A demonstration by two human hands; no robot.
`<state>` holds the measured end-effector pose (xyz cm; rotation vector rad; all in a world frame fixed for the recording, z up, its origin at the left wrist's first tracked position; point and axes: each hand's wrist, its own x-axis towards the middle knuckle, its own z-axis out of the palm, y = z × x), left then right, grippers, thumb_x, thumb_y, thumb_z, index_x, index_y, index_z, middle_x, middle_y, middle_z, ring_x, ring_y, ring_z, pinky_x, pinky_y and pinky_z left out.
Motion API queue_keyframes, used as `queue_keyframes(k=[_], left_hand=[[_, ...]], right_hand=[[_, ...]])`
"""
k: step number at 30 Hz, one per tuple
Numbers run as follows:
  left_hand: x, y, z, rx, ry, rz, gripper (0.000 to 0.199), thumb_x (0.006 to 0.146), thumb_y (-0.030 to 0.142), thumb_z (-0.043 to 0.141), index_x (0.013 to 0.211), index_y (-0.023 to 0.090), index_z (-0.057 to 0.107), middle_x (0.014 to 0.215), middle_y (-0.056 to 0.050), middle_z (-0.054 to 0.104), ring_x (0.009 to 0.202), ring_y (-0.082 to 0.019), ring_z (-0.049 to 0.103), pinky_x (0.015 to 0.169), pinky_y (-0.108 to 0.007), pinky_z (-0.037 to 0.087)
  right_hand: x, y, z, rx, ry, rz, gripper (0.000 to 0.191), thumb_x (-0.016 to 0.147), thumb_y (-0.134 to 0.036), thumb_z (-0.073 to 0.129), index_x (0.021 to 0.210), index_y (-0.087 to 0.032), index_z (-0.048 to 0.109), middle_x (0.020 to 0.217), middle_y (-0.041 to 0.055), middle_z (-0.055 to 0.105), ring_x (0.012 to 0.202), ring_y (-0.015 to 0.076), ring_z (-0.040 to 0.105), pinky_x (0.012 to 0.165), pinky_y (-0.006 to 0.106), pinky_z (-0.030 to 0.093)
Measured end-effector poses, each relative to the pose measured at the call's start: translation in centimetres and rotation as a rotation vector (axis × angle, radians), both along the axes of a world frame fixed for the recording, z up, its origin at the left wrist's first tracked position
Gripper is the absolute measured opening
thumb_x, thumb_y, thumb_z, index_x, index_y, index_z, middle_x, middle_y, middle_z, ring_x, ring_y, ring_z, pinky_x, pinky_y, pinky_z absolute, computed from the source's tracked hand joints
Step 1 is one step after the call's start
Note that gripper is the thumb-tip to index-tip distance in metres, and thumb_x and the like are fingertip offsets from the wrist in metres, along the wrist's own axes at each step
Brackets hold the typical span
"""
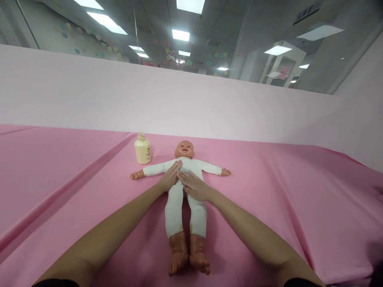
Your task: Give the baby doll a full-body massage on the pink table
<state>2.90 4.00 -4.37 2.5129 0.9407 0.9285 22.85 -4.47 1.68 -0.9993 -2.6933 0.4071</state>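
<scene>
A baby doll [173, 215] with a white cloth body lies on its back, head away from me, arms spread out and feet toward me. My left hand [171, 175] rests flat on the left side of its torso, fingers stretched up toward the chest. Across the belly lies my right hand [194, 186], its fingers extended and pointing to the upper left. The two hands nearly meet at the middle of the torso. Neither one grips anything. Near the doll's outstretched arm on the left stands a pale yellow pump bottle [143, 150] with dark lettering.
A pink cloth [89, 167] with several folds covers the surface under the doll. Behind it rises a white wall [179, 103] topped by glass panels [191, 48] showing ceiling lights. At the right edge is a dark shape I cannot make out.
</scene>
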Motion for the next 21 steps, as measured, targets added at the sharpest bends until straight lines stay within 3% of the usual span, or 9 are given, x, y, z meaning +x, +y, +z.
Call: queue_keyframes(k=[6,10,15,18,21], left_hand=[[-0.1,0.9,-1.1,0.150,0.138,-0.048,0.066,0.094,0.051,0.031,0.148,0.015,0.017,0.156,-0.012,0.011,0.144,-0.026,0.002,0.118,-0.051,0.010],[-0.2,1.6,-1.6,0.169,0.191,-0.049,0.071,0.091,0.055,0.036,0.146,0.012,0.024,0.155,-0.015,0.013,0.144,-0.029,0.002,0.118,-0.052,0.008],[0.0,1.7,-1.3,0.092,0.086,0.005,0.059,0.098,0.044,0.015,0.147,0.012,0.022,0.155,-0.010,0.018,0.144,-0.022,0.009,0.120,-0.043,0.011],[0.0,1.7,-1.1,0.073,0.050,0.010,0.059,0.098,0.044,0.016,0.148,0.013,0.020,0.155,-0.010,0.016,0.144,-0.021,0.012,0.119,-0.042,0.013],[0.1,1.6,-1.1,0.063,0.051,0.044,0.058,0.098,0.045,0.019,0.149,0.017,0.019,0.155,-0.009,0.018,0.143,-0.022,0.013,0.119,-0.044,0.015]], right_hand=[[-1.0,4.1,0.1,-0.009,0.046,0.104,0.063,0.095,-0.036,0.035,0.151,-0.025,0.008,0.157,-0.0016,0.006,0.145,0.0216,0.002,0.118,0.043,0.004],[-1.4,6.0,0.1,-0.020,0.095,0.119,0.065,0.089,-0.029,0.044,0.149,-0.025,0.019,0.156,-0.0026,0.013,0.145,0.0231,0.004,0.118,0.042,0.007],[-1.1,5.8,0.1,-0.212,0.272,0.038,0.074,0.076,-0.016,0.051,0.146,-0.027,0.029,0.155,-0.0036,0.017,0.145,0.0233,0.005,0.116,0.043,0.016],[-0.8,5.5,0.2,-0.319,0.373,-0.009,0.076,0.074,-0.015,0.053,0.146,-0.027,0.031,0.156,-0.0038,0.012,0.145,0.0222,0.005,0.116,0.040,0.019],[-0.7,5.8,0.1,-0.349,0.450,0.001,0.067,0.080,-0.019,0.046,0.145,-0.027,0.031,0.155,-0.0050,0.014,0.145,0.0185,0.008,0.117,0.038,0.015]])
